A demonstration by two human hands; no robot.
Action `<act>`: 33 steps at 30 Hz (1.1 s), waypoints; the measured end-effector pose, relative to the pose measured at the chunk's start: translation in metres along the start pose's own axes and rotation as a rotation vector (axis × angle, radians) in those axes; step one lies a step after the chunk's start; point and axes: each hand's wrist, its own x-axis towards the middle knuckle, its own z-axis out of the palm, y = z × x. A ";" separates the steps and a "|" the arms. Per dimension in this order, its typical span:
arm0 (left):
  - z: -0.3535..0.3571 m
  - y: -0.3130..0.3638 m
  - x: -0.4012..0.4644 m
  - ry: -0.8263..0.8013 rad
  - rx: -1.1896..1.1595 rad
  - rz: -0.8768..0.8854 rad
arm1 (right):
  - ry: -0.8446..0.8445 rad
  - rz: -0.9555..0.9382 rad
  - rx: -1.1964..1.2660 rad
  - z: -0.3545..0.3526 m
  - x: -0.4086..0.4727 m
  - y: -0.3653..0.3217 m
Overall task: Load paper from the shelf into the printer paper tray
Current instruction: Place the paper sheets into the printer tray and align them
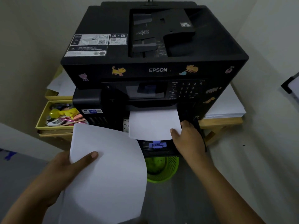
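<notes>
Fingers of the left hand (64,168) pinch a stack of white paper (106,172) at its left edge, the thumb lying flat on top and the other fingers hidden below it. These sheets are plain, clean and blank, and they bend downward at the side far from the thumb. Fingers of the right hand (187,138) hold the near right corner of a second white sheet (153,123), which lies in the pulled-out paper tray (159,147) at the front of the black printer (155,62). Just below this hand, a purple guide (157,144) shows in the tray. A green basket (161,168) stands on the floor below.
</notes>
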 end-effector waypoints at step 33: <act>0.050 0.003 0.010 -0.088 0.956 0.511 | 0.097 -0.341 0.170 -0.004 -0.021 0.030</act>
